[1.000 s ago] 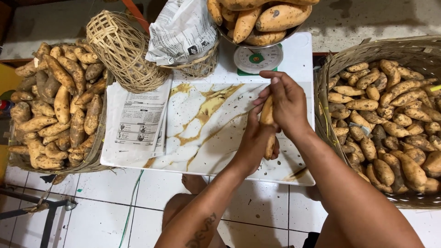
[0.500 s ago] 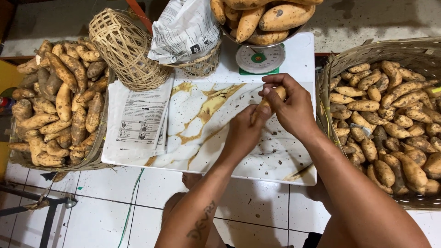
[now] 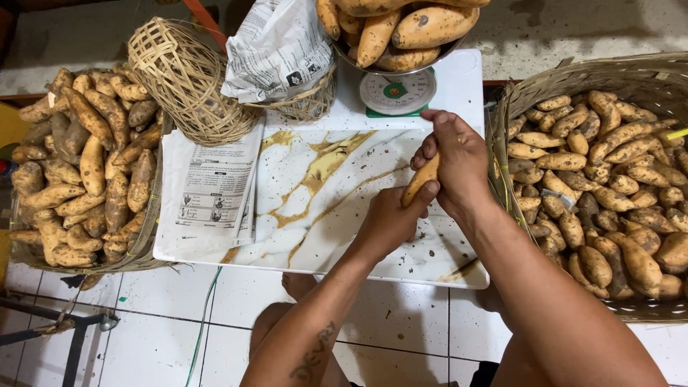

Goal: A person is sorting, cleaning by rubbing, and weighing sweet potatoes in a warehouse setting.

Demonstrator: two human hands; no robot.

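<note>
Item held: one sweet potato, tan-skinned, slim, spindle-shaped. Long axis runs diagonally, upper end toward the upper right under the right palm, lower end toward the lower left at the left thumb. Position: raised over the right part of the white, gold-veined counter, just below the scale.

Right hand: grip closed over the upper half of the sweet potato, fingers wrapped across it from above, hiding most of that end.

Left hand: grip closed on the lower end, thumb pressed along the skin, forearm reaching up from the bottom edge.

Counter surface: scattered with dark soil crumbs around and under the hands.

Scale: round white dial on a green base, directly behind the hands, bearing a metal bowl heaped with larger sweet potatoes.

Right basket: wide woven basket just beside the right wrist, filled with small sweet potatoes.

Left basket: low woven tray at the counter's left edge, piled with sweet potatoes, well apart from the hands.

Newspaper sheets: lying flat on the counter's left part.

Openwork wicker basket: tipped on its side at the rear left. A second small basket beside it holds crumpled newspaper.

Floor: white tile below, the person's foot visible under the counter edge.
</note>
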